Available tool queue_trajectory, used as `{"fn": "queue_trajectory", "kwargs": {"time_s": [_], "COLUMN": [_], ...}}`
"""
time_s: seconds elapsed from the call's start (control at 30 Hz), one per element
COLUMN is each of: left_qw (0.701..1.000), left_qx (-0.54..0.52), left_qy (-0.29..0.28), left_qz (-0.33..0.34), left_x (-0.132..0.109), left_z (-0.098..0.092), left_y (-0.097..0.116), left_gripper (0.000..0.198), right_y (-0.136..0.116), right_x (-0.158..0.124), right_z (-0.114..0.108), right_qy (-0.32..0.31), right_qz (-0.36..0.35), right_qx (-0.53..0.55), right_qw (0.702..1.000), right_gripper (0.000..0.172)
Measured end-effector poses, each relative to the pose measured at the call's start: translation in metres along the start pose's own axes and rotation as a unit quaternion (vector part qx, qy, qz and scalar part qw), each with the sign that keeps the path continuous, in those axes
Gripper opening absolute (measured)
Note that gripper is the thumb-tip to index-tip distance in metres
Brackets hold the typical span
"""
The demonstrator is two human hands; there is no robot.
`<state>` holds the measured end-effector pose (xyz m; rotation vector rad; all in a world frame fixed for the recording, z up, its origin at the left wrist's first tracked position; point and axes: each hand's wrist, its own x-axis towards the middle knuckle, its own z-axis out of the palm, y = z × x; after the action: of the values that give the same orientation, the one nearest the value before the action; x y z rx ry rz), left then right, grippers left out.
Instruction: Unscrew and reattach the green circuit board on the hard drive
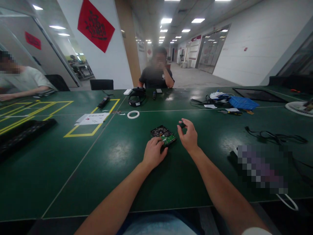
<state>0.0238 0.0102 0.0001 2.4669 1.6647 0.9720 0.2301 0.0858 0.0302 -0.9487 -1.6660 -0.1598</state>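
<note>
In the middle of the green table lies a hard drive (162, 131), its underside up, with the green circuit board (169, 140) showing. My left hand (154, 150) grips its near left side, fingers over the top and thumb at the near edge, covering that corner. Just to the right of the drive, slightly raised and apart from it, my right hand (187, 134) pinches a small dark piece (182, 125) between thumb and fingertips. Its exact kind is too small to make out.
A roll of white tape (133, 114) and a paper sheet (93, 118) lie left of the drive. At the back right are a blue basket (243, 102) and tools; cables (276, 135) lie nearer. One person (156, 73) sits opposite, another (23, 78) at far left.
</note>
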Motion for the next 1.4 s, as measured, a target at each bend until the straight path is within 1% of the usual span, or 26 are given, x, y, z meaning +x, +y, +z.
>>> {"fn": "queue_trajectory", "kwargs": {"time_s": [0.13,0.23,0.37,0.53,0.6,0.7,0.87,0.97,1.07,1.13,1.27,1.4], "left_qw": [1.0,1.0,1.0,1.0,1.0,1.0,1.0,0.999,0.998,0.998,0.998,0.998], "left_qx": [-0.003,-0.002,-0.007,-0.007,-0.007,-0.012,-0.024,-0.036,-0.046,-0.048,-0.046,-0.051], "left_qy": [-0.009,-0.009,-0.014,-0.022,-0.022,-0.014,0.006,0.014,0.017,0.02,0.021,0.014], "left_qz": [0.009,0.007,0.006,-0.001,0.001,0.005,0.013,0.025,0.031,0.031,0.025,0.025], "left_x": [0.001,0.001,0.001,0.001,0.001,0.001,0.001,0.001,0.002,0.002,0.003,0.003], "left_z": [0.001,0.002,0.002,0.0,-0.001,0.0,0.005,0.005,0.003,0.002,-0.001,-0.002], "left_y": [-0.001,-0.001,-0.001,-0.001,-0.002,-0.003,-0.008,-0.011,-0.012,-0.011,-0.01,-0.009], "left_gripper": [0.019,0.019,0.02,0.019,0.019,0.019,0.019,0.02,0.019,0.018,0.016,0.014], "right_y": [-0.004,-0.008,-0.007,0.0,0.003,0.004,-0.003,-0.004,-0.003,-0.003,-0.004,0.0], "right_x": [0.002,0.002,0.001,0.0,-0.001,-0.003,-0.002,-0.001,-0.001,-0.001,-0.002,-0.002], "right_z": [-0.005,-0.008,-0.005,0.002,0.003,0.002,-0.001,0.001,0.001,0.0,-0.002,0.001], "right_qy": [-0.026,-0.041,-0.014,0.003,0.012,0.009,-0.017,0.003,0.025,0.026,0.011,0.037], "right_qz": [-0.019,-0.004,0.018,0.016,0.025,0.038,0.026,0.019,0.035,0.046,0.046,0.068], "right_qx": [-0.016,-0.03,-0.041,-0.007,0.006,0.005,-0.028,-0.019,-0.011,-0.02,-0.034,-0.017], "right_qw": [0.999,0.999,0.999,1.0,1.0,0.999,0.999,1.0,0.999,0.998,0.998,0.997], "right_gripper": [0.033,0.032,0.034,0.04,0.042,0.043,0.041,0.041,0.042,0.041,0.04,0.044]}}
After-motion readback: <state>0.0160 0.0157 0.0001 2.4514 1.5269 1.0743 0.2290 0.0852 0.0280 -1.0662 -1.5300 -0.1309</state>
